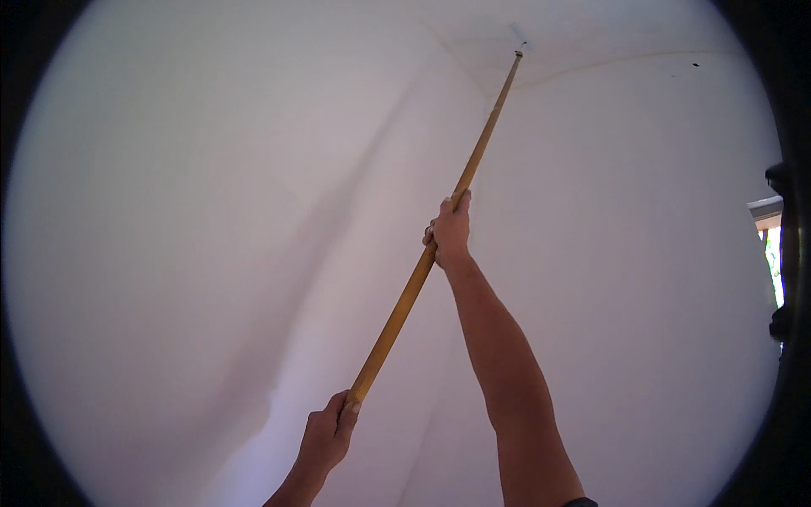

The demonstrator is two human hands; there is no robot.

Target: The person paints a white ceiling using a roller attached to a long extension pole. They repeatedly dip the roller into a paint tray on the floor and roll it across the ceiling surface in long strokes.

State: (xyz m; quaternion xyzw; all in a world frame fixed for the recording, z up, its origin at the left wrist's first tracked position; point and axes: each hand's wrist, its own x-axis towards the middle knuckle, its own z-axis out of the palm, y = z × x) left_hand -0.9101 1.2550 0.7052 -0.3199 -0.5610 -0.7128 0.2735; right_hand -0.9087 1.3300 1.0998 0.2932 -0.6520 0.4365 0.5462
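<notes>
A long yellowish-brown paint roller pole (395,321) slants up and to the right, away from me. Its lower end is in my left hand (328,433), whose fingers are wrapped round it. Higher up, my right hand (450,230) grips the same pole with the arm stretched out. At the far tip, a small pale paint roller (517,33) is up at the white ceiling (583,29), close to the corner. The roller is too small and faint to make out in detail.
White walls rise on the left (169,169) and right (625,253), meeting the ceiling at a corner (488,93). A soft shadow lies along the left wall. A small dark spot (696,65) shows at the upper right. A bright window opening (772,253) is at the right rim.
</notes>
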